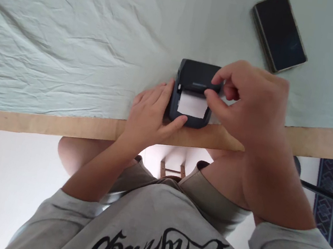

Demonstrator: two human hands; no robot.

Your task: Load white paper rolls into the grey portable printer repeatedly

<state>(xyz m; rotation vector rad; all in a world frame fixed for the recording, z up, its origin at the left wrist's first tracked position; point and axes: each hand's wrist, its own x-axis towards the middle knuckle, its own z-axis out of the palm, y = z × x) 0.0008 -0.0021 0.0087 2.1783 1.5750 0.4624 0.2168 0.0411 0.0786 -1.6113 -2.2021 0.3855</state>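
Note:
A small black thermal printer (189, 122) lies near the table's front edge, its dark lid (198, 75) toward the far side. From under the lid a white paper strip (192, 104) comes out over the front. My left hand (152, 107) grips the printer's left side, with the thumb across its near edge and the fingers along the side. At the lid's right end, my right hand (246, 99) has its thumb and index finger bent about the edge. That hand covers the printer's right side.
Beyond my right hand lies a dark smartphone (280, 35) in a case. A wrinkled pale green cloth (73, 34) covers the table, with a bare wooden edge (43, 124) in front. My legs are below it. A patterned rug (329, 200) shows on the floor at right.

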